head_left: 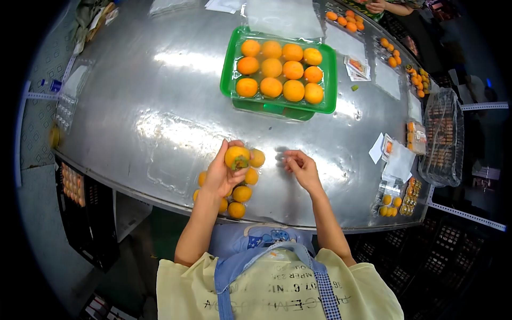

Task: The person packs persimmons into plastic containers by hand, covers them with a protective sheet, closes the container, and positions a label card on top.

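My left hand [217, 173] grips one orange fruit [235, 155], fingers wrapped around its side, its green leafy cap facing back toward me. Just below and beside that hand, nearer my body, more orange fruits [242, 193] sit in a cluster on the metal table [176, 114]; my wrist and palm hide some of them. To the right of the cluster, my right hand [304, 169] hovers above the table, fingers loosely bent and apart from the fruit. Well off to the right of that hand lie white sheets [399, 161] and, nearer the table's edge, a few yellow-orange fruits [391, 206]. Beyond both hands, a green tray [225, 72] carries twelve orange fruits [271, 68] in three rows of four, set in clear plastic. Farther still, past the tray and to the right, another person's hand [377, 6] shows at the table's far side.
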`<state>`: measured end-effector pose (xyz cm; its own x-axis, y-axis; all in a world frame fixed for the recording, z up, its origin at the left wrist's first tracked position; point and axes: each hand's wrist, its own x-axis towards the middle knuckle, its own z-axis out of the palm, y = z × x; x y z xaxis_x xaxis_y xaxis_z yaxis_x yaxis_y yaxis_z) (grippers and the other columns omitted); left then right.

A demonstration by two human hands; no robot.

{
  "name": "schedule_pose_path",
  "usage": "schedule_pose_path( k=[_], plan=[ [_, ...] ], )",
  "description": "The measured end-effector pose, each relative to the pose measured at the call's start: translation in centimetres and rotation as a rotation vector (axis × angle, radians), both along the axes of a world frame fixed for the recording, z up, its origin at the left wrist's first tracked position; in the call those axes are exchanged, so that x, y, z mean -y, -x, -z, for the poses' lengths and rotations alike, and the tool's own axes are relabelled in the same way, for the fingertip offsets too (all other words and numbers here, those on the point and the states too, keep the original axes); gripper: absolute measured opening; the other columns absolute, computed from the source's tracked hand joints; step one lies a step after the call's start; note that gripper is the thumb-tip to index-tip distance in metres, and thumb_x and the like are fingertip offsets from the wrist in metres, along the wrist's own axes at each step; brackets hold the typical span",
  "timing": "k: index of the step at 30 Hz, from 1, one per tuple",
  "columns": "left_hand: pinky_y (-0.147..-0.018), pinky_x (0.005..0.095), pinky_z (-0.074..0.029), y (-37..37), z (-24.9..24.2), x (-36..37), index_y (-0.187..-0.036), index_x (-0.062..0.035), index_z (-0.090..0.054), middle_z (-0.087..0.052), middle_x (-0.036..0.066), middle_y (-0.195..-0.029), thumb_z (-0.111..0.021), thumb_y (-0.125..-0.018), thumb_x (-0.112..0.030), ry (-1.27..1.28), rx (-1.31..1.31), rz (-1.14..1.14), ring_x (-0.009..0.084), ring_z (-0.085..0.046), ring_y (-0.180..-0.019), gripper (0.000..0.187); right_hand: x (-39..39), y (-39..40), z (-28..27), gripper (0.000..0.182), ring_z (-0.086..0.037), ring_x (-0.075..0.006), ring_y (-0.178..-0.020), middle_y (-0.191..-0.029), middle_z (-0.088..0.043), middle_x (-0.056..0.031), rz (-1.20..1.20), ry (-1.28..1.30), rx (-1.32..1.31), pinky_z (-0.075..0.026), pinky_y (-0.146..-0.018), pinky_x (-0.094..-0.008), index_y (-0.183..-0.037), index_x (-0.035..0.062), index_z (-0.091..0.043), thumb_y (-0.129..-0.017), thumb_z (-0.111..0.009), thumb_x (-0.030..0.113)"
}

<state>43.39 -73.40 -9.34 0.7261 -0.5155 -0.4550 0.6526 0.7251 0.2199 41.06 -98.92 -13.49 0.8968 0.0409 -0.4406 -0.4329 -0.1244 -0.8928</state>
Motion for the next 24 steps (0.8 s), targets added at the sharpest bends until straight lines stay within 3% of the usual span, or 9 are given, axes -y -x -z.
schedule_pose_path(
  k=[3,4,7,8,11,12,17,24],
  plan=[
    [-0.046,0.0221,-0.033,-0.1,-1.5,1.0,-0.128,-0.0108,-0.045,-0.057,0.011,-0.105,-0.032,-0.101,-0.038,-0.053,0.066,0.001,0.0138,-0.045,-0.062,0.040,0.9,-2.6,-2.7,0.021,-0.062,-0.0118,-0.077,-0.089,-0.067,-0.0072,0.067,0.044,0.142,-0.051,-0.069,-0.0251,-0.111,0.0014,-0.060,-0.092,-0.054,0.009],
    [-0.058,0.0261,-0.041,-0.2,-1.3,0.8,-0.139,-0.0086,-0.036,-0.056,0.009,-0.113,-0.037,-0.100,-0.032,0.062,0.189,0.035,0.0153,-0.050,-0.077,0.045,0.9,-3.4,-4.0,0.022,-0.062,-0.0112,-0.077,-0.087,-0.067,-0.0068,0.102,0.031,0.184,-0.050,-0.069,-0.0248,-0.111,0.0022,-0.061,-0.090,-0.058,0.009],
    [-0.069,0.0281,-0.044,-0.3,-1.6,1.9,-0.141,-0.0100,-0.034,-0.052,0.007,-0.119,-0.045,-0.098,-0.027,-0.159,0.271,0.068,0.0136,-0.052,-0.092,0.047,0.0,-5.0,-8.2,0.028,-0.061,-0.0113,-0.077,-0.089,-0.067,-0.0062,-0.051,0.195,0.418,-0.050,-0.068,-0.0248,-0.113,0.0024,-0.060,-0.086,-0.063,0.008],
    [-0.081,0.0304,-0.046,-0.4,-1.3,2.1,-0.142,-0.0091,-0.031,-0.048,0.006,-0.123,-0.058,-0.092,-0.015,-0.189,0.261,0.086,0.0136,-0.051,-0.104,0.057,-0.8,-5.3,-9.7,0.034,-0.062,-0.0119,-0.078,-0.092,-0.067,-0.0060,-0.148,0.170,0.459,-0.049,-0.068,-0.0249,-0.113,0.0030,-0.061,-0.080,-0.069,0.007],
    [-0.087,0.0314,-0.046,-0.7,-1.9,4.3,-0.142,-0.0084,-0.028,-0.046,0.007,-0.123,-0.066,-0.084,-0.006,-0.674,0.634,-0.020,0.0154,-0.050,-0.108,0.069,-3.2,-5.3,-13.1,0.050,-0.062,-0.0204,-0.086,-0.110,-0.060,-0.0093,-0.427,0.257,0.501,-0.051,-0.074,-0.0298,-0.119,0.0083,-0.058,-0.073,-0.075,0.009],
    [-0.095,0.0311,-0.044,-0.9,-2.3,4.6,-0.143,-0.0064,-0.027,-0.045,0.009,-0.124,-0.071,-0.075,0.002,-0.659,0.601,-0.046,0.0185,-0.049,-0.113,0.081,-3.3,-5.2,-12.9,0.052,-0.062,-0.0224,-0.089,-0.113,-0.058,-0.0092,-0.442,0.302,0.543,-0.052,-0.075,-0.0313,-0.120,0.0094,-0.057,-0.071,-0.075,0.010],
    [-0.092,0.0294,-0.046,-1.4,-2.4,4.5,-0.143,-0.0077,-0.027,-0.047,0.010,-0.125,-0.074,-0.074,-0.001,-0.751,0.637,0.013,0.0178,-0.049,-0.113,0.084,-3.2,-5.1,-12.4,0.059,-0.059,-0.0297,-0.101,-0.123,-0.052,-0.0081,-0.537,0.416,0.653,-0.052,-0.080,-0.0366,-0.123,0.0128,-0.054,-0.068,-0.076,0.011],
    [-0.086,0.0266,-0.048,-1.6,-3.0,5.1,-0.143,-0.0081,-0.029,-0.051,0.010,-0.123,-0.075,-0.074,-0.004,-0.704,0.593,0.214,0.0166,-0.053,-0.107,0.082,-2.2,-4.2,-10.8,0.056,-0.063,-0.0295,-0.092,-0.120,-0.052,-0.0081,-0.521,0.393,0.534,-0.054,-0.072,-0.0373,-0.122,0.0115,-0.054,-0.069,-0.074,0.012]
  ],
)
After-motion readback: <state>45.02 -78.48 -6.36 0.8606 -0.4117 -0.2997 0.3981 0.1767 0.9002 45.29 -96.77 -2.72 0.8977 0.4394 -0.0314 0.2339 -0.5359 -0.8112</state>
